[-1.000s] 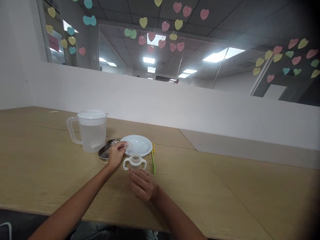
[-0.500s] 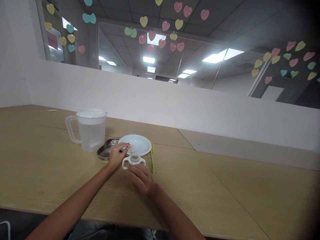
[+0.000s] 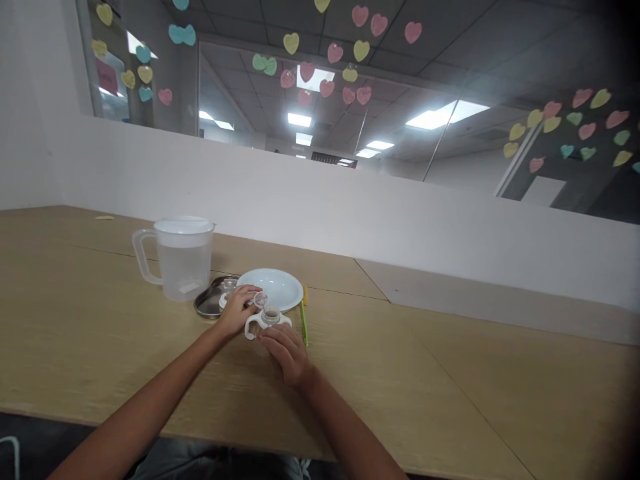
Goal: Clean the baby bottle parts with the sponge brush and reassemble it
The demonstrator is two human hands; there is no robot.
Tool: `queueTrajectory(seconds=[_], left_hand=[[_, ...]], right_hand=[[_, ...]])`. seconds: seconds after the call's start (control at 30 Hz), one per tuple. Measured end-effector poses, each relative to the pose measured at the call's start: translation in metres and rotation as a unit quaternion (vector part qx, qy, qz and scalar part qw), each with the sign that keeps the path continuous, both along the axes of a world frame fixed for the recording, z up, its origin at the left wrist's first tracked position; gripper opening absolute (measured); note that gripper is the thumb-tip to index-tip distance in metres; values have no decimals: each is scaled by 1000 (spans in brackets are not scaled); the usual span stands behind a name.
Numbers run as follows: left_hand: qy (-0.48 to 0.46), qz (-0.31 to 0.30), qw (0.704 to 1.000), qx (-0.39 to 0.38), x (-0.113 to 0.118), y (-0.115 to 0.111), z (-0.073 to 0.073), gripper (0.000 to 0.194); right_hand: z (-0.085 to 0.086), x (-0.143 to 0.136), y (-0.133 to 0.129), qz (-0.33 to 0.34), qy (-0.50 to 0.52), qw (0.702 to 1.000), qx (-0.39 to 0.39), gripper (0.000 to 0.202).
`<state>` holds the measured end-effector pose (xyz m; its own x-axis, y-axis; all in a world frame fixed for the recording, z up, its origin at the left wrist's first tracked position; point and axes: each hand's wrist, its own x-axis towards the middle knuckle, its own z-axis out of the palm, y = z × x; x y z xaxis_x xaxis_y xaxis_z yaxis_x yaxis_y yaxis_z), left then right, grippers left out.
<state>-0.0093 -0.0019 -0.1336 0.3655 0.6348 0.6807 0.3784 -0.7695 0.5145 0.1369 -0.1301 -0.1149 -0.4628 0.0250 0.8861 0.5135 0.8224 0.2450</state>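
A baby bottle with white side handles (image 3: pixel 271 315) stands uncapped on the table, its round mouth facing up. My right hand (image 3: pixel 287 350) is closed around its near side, hiding the lower part. Just above and left of the mouth, my left hand (image 3: pixel 240 310) pinches a small clear round piece (image 3: pixel 261 300); a thin stem seems to hang from it towards the bottle. Behind the hands sits a white plate (image 3: pixel 280 287). The metal kidney-shaped tray (image 3: pixel 205 305) is partly covered by my left hand and holds a white ring-like part (image 3: pixel 223 301) and a clear piece.
A translucent pitcher (image 3: pixel 184 263) with its handle to the left stands behind the tray. To the right of the plate lies a green-handled brush (image 3: pixel 304 323) with a yellow end. A low white wall (image 3: pixel 300 200) with a window above runs along the table's back.
My left hand has tilted the clear round piece slightly, so its face shows more. The white part in the tray shows more beside my fingers. My right hand stays on the bottle.
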Motion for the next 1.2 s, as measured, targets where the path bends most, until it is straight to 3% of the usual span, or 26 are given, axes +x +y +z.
queueTrajectory(seconds=[0.17, 0.43, 0.77, 1.2], left_hand=[[4, -23, 1000, 14, 0, -3, 1, 25], [-13, 15, 999, 29, -1, -11, 4, 29], [-43, 8, 993, 107, 0, -18, 3, 25], [-76, 11, 976, 202, -1, -24, 6, 23]], right_hand=[[1, 0, 1, 3, 10, 1000, -7, 25], [-1, 5, 11, 6, 63, 998, 2, 29], [-2, 1, 12, 7, 49, 999, -1, 33], [-5, -1, 15, -59, 5, 998, -9, 30]])
